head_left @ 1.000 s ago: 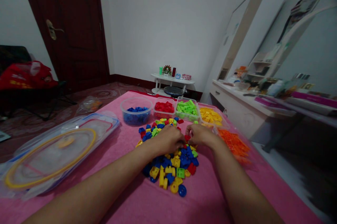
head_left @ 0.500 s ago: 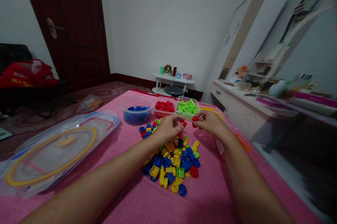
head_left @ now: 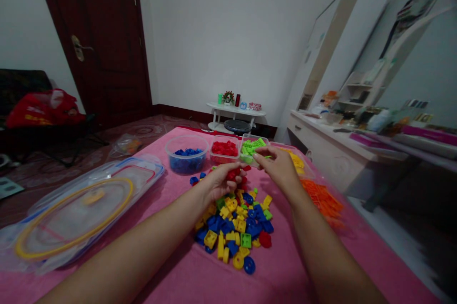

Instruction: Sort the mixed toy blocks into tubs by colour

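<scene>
Soft, fuzzy pink cloth (head_left: 171, 270) covered the table. On it lay a pile (head_left: 240, 224) of smooth, glossy plastic blocks: studded cubes, bars and round wheels in yellow, blue, green and red. The left hand (head_left: 220, 182), above the pile's far side, was curled around red blocks (head_left: 233, 174), small and chunky. The right hand (head_left: 280, 166) hung before the green box, fingers bent; whether it gripped anything could not be told. Clear containers held sorted colours: blue in the round tub (head_left: 170, 157), red in one box (head_left: 224, 158), green in the next (head_left: 245, 158).
</scene>
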A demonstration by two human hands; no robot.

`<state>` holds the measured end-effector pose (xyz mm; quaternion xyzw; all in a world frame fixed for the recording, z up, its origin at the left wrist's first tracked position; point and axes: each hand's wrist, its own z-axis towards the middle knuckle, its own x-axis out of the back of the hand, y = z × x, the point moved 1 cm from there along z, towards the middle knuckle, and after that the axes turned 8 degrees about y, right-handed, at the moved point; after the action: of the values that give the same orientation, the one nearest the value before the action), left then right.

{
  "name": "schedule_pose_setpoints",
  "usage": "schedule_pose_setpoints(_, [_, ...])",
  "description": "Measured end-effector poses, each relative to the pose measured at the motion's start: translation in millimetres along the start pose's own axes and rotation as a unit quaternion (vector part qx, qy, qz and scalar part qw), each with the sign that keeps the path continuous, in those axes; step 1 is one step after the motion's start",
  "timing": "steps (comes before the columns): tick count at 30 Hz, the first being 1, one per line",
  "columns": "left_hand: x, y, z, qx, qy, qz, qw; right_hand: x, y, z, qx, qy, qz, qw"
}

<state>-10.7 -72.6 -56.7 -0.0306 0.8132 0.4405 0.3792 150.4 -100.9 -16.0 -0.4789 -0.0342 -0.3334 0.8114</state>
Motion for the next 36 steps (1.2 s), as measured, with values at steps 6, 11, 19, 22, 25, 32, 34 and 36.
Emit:
schedule_pose_setpoints(6, [-3.3,37.8,29.4,-0.144,0.092,0.126,0.977,-6.1,54.3,2.7,-0.089,0.007,-0.025,0.996])
schedule_pose_setpoints(11, [1.5,86.2,78.9,-0.297,0.248,0.302,0.871,-26.1,92.5,-10.6,-0.069,-0.012,-0.061,0.996])
schedule_pose_setpoints(19, [18.3,113.8,115.8,-0.402,0.251,0.487,0.734,-31.6,100.2,-20.3,-0.044,0.0,-0.11,0.993])
schedule_pose_setpoints(22, [14.9,105.8,116.9,-0.425,0.203,0.566,0.677,-34.2,104.0,-20.4,-0.04,0.01,-0.098,0.994])
schedule_pose_setpoints(25, [6.1,90.1,107.9,-0.47,0.148,0.66,0.567,-37.2,107.1,-20.0,-0.022,0.015,-0.092,0.995])
schedule_pose_setpoints(32, [-5.4,38.9,48.1,-0.459,0.082,0.712,0.525,-44.2,98.5,-20.3,0.0,-0.042,-0.076,0.996])
schedule_pose_setpoints(34, [-1.6,28.3,33.6,-0.429,0.103,0.726,0.528,-46.7,95.1,-22.2,0.0,-0.079,-0.096,0.992])
schedule_pose_setpoints(36, [4.5,21.8,24.8,-0.409,0.126,0.736,0.524,-48.8,93.8,-24.6,0.003,-0.107,-0.122,0.987])
